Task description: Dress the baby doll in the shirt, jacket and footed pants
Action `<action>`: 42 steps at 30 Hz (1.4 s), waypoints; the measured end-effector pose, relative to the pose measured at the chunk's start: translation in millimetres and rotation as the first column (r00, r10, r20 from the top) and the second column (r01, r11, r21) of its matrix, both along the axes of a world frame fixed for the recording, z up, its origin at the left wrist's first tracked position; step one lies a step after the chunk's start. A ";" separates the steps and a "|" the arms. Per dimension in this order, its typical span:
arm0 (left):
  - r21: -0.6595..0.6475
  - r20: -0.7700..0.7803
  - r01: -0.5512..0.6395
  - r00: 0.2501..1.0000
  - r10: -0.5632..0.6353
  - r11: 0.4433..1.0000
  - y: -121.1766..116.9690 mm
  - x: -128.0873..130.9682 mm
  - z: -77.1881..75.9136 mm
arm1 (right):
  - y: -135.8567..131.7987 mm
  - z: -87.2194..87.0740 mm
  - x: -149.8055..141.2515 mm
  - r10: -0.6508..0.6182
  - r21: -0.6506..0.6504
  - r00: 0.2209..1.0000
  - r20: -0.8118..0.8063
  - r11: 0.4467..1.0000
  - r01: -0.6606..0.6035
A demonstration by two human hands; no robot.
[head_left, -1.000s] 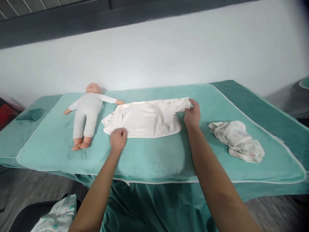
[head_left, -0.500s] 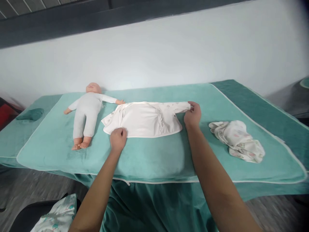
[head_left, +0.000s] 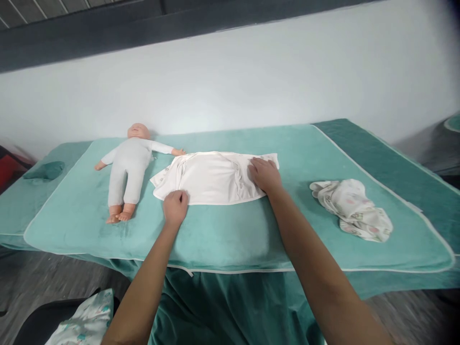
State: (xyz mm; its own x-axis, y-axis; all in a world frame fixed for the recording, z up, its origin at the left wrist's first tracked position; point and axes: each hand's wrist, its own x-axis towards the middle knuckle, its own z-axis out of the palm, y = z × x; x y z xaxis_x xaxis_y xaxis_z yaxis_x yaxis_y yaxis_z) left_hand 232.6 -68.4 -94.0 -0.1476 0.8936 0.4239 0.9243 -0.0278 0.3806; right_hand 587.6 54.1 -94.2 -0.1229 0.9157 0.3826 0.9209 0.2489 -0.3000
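A small white shirt (head_left: 212, 177) lies spread crosswise on the pale green mat (head_left: 230, 239), between a doll (head_left: 131, 163) on the left and a bunched patterned cloth (head_left: 355, 208) on the right. The person's left hand (head_left: 175, 207) is curled closed at the near hem, toward the left; whether any fabric is pinched in it cannot be told. The right hand (head_left: 266, 176) is unclenched, palm down, its fingers resting on the shirt's right part, close to the sleeve, whose end shows beyond them.

For flattening the fabric, the left hand seems best used as a light anchor while the right presses gently outward; pushing inward would likely deepen the gathers beside its fingertips. The thin knit probably wrinkles easily, so low, even pressure suits it. The doll's hand sits at or just beside the shirt's far left corner, and a hard tug might disturb it.

The mat has white piping and lies over a darker green cover (head_left: 373, 148) that hangs in folds on the near side. Behind stands a pale wall (head_left: 230, 86) with a dark band above. At the near left, another printed cloth (head_left: 88, 321) rests on a black chair (head_left: 34, 323) above the grey floor (head_left: 46, 273).
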 end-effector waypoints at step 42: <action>0.002 -0.038 0.042 0.998 -0.042 0.999 -4.4 2.7 -4.5 | 25.0 9.1 -243.2 0.278 -0.257 0.947 0.164 0.938 -0.231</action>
State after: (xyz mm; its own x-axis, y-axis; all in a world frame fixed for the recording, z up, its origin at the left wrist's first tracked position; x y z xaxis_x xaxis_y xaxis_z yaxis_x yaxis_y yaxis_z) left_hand 235.3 -72.8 -98.5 -0.0935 0.8974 0.4312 0.9359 -0.0684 0.3455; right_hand 344.4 79.1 -85.1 -0.4139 0.9038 0.1085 0.8819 0.4277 -0.1985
